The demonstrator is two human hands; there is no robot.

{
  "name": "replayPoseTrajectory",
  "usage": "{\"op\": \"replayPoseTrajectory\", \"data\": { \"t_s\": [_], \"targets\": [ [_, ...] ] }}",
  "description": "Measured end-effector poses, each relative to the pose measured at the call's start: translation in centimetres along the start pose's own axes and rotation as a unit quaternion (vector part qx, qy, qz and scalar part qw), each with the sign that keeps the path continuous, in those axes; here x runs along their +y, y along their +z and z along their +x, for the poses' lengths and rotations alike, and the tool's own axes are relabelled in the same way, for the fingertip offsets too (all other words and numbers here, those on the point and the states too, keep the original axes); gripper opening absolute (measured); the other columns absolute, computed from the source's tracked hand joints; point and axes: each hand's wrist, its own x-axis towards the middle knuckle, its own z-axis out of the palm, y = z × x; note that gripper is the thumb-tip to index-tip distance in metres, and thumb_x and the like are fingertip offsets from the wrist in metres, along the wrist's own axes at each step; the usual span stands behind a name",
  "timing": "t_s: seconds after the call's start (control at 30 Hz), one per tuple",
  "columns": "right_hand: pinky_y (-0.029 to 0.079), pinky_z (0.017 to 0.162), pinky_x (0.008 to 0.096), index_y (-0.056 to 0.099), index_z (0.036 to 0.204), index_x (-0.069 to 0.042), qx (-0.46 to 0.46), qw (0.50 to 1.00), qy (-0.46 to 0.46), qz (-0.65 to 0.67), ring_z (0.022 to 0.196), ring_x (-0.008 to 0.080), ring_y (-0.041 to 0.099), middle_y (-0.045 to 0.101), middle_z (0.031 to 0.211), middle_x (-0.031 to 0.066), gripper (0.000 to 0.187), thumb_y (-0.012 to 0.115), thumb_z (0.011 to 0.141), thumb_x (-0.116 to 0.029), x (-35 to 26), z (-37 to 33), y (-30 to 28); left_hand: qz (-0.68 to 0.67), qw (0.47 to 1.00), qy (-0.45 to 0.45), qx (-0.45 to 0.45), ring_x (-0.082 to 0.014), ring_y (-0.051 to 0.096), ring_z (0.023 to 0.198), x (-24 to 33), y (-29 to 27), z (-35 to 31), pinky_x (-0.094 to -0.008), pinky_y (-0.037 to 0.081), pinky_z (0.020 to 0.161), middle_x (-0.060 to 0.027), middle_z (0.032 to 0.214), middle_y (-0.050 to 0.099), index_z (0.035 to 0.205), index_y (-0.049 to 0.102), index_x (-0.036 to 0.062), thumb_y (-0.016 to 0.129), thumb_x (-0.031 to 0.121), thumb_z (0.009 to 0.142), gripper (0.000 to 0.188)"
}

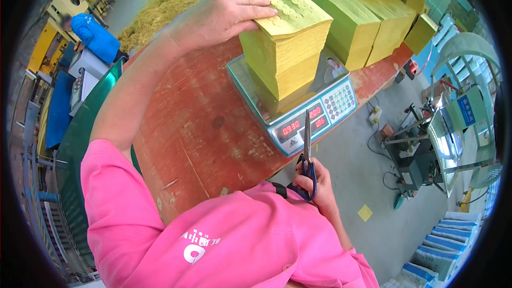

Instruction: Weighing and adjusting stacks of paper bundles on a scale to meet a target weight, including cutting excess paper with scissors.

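A tall stack of yellow paper sheets [288, 61] with raised round patterns on top stands on a digital counting scale [337, 104] with a lit red display. My left hand [226, 18] reaches across the table, its fingers stretched flat over the top sheet's left edge; its thumb is hard to see. Close to my body, my right hand [323, 185] is closed around the dark blue handles of a pair of scissors [308, 146]. The blades point up and away from me, in front of the scale's panel, and look closed together.
The scale rests on a worn red wooden table [197, 122]. More yellow paper stacks [352, 32] stand behind it to the right. A machine on a stand [426, 149] is at the right, with cables on the floor. Far left, a person in blue [96, 34] bends over equipment.
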Motion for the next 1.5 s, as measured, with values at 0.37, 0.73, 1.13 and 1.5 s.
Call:
{"op": "replayPoseTrajectory", "data": {
  "t_s": [0.37, 0.73, 1.13, 1.5],
  "targets": [
    [0.048, 0.064, 0.0248, 0.058, 0.1, -0.001, 0.007, 1.0, -0.004, -0.028, 0.073, 0.0117, 0.061, 0.058, 0.085, 0.003, 0.03, 0.073, 0.075, -0.005, -0.9, 0.6, -1.8, -0.033, 0.999, -0.009, -0.012, -0.0291, 0.06, 0.115, -0.7, -0.6, 1.0, -0.0359, 0.048, 0.098, -0.0125, 0.127, 0.062, 0.122, 0.064, 0.0091, 0.06, 0.008, 0.09, 0.033],
    [0.047, 0.065, 0.0228, 0.05, 0.096, -0.003, 0.124, 0.937, -0.308, -0.111, 0.075, 0.0097, 0.059, 0.064, 0.089, 0.0064, 0.023, 0.066, 0.08, -0.001, -11.6, 0.2, -4.1, -0.092, 0.959, -0.142, 0.226, -0.0151, 0.057, 0.082, -1.2, -6.3, 8.5, -0.0301, 0.046, 0.077, -0.008, 0.088, 0.061, 0.107, 0.058, -0.0019, 0.05, 0.022, 0.101, 0.026],
    [0.049, 0.078, 0.028, 0.048, 0.117, -0.002, -0.182, 0.884, -0.429, -0.03, 0.102, 0.0188, 0.061, 0.061, 0.118, 0.0152, 0.05, 0.079, 0.079, -0.011, -24.5, 1.4, 0.5, -0.236, 0.943, -0.16, -0.173, -0.019, 0.05, 0.068, 16.1, -10.9, 8.1, -0.0329, 0.041, 0.064, -0.014, 0.073, 0.054, 0.091, 0.056, -0.003, 0.053, 0.018, 0.098, 0.023],
    [0.045, 0.073, 0.0219, 0.057, 0.101, -0.004, -0.172, 0.952, -0.252, -0.007, 0.079, 0.0063, 0.055, 0.06, 0.09, -0.0006, 0.019, 0.064, 0.084, 0.001, -16.4, 5.1, 1.7, -0.542, 0.617, -0.464, 0.331, -0.0228, 0.056, 0.12, 22.9, -1.4, -9.7, -0.0351, 0.042, 0.104, -0.0106, 0.132, 0.057, 0.132, 0.052, 0.0013, 0.045, 0.043, 0.099, 0.054]
  ]
}}
